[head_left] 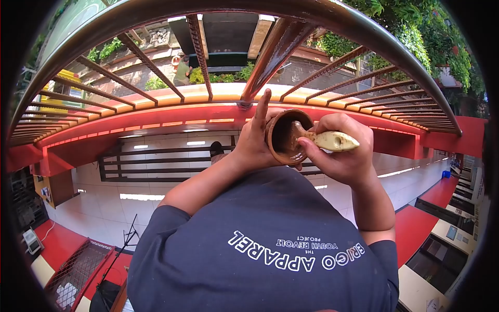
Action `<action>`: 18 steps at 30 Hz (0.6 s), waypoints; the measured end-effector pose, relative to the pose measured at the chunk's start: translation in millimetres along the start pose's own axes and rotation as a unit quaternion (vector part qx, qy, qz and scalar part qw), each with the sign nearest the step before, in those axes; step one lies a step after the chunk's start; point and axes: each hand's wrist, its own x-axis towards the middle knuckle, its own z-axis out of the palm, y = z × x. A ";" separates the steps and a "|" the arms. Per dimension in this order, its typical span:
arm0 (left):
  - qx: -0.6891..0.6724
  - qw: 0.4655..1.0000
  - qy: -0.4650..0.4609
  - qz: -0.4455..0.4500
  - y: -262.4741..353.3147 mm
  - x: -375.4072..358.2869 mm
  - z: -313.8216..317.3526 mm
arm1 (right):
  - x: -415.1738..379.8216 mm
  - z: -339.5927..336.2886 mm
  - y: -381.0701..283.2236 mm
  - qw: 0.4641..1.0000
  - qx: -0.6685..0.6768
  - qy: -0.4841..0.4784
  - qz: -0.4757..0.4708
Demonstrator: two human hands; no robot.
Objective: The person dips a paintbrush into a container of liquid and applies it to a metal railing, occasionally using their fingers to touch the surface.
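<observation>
My left hand (pixel 252 141) is wrapped around the side of a small brown pot (pixel 272 136), its index finger stretched upward past the rim. The pot is tilted so that its round mouth faces me and to the right. In my right hand (pixel 347 151) is a paintbrush (pixel 328 141) with a cream, stained handle that has a hole near its end, gripped between thumb and fingers. The brush's head reaches inside the pot, against or near the dark inner wall; its bristle tips are hard to make out.
A brown metal railing (pixel 306 7) with ribbed bars curves ahead, above a red ledge (pixel 208 115). Beneath my arms are a dark slatted bench (pixel 150 161) and white tiled floor (pixel 99 200). A black music stand (pixel 128 240) stands lower left. Beyond the railing are plants and a person (pixel 182 70).
</observation>
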 end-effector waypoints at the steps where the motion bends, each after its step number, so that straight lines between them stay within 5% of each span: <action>1: 0.010 1.000 -0.006 -0.003 -0.5 -0.3 -1.1 | 0.1 0.1 0.3 1.000 0.007 0.010 -0.005; 8: 0.017 0.999 0.026 -0.019 -1.9 -7.6 0.5 | -23.2 -6.6 12.4 0.965 0.183 0.137 0.129; 13: 0.032 0.997 -0.001 -0.069 4.0 -7.2 -4.2 | -64.3 -7.0 41.6 0.785 0.477 0.271 0.287; 18: 0.065 0.994 -0.028 -0.088 7.9 0.4 0.7 | -77.9 -1.2 42.0 0.740 0.504 0.326 0.305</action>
